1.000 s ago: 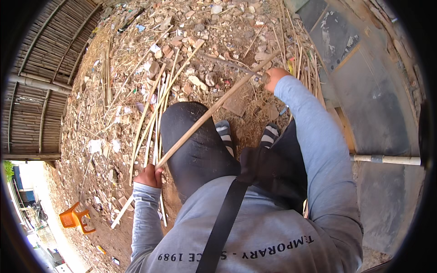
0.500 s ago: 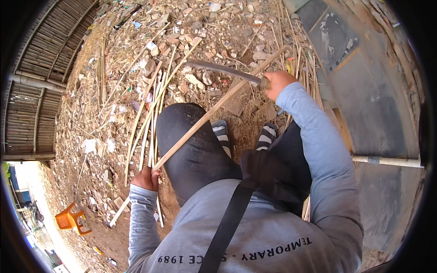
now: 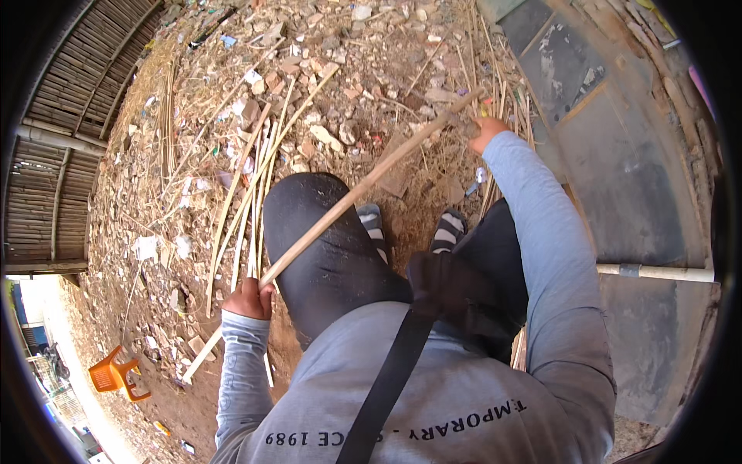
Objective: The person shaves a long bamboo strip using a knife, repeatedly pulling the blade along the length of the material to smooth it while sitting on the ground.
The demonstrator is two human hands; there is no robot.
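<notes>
A long split bamboo strip (image 3: 371, 179) slants across my right-angled lap, from low at the left up to the far right, passing over my left thigh. My left hand (image 3: 249, 300) is closed round its lower part, and the pale tail end sticks out below the fist. By the strip's far end, my right hand (image 3: 488, 133) is closed on a machete handle. Little of the machete (image 3: 464, 124) shows; its blade cannot be made out clearly against the strip and rubble.
Several bamboo strips (image 3: 242, 185) lie on the stony ground left of my knee, and more lie at the far right. Dark panels (image 3: 634, 166) and a pale pole (image 3: 657, 272) flank my right arm. An orange plastic chair (image 3: 116, 377) stands at the lower left, beyond a bamboo wall (image 3: 62, 170).
My right hand has moved slightly right and farther out, toward the strip's far end. The machete blade, plain across the strip before, hardly shows now. My left hand keeps its grip.
</notes>
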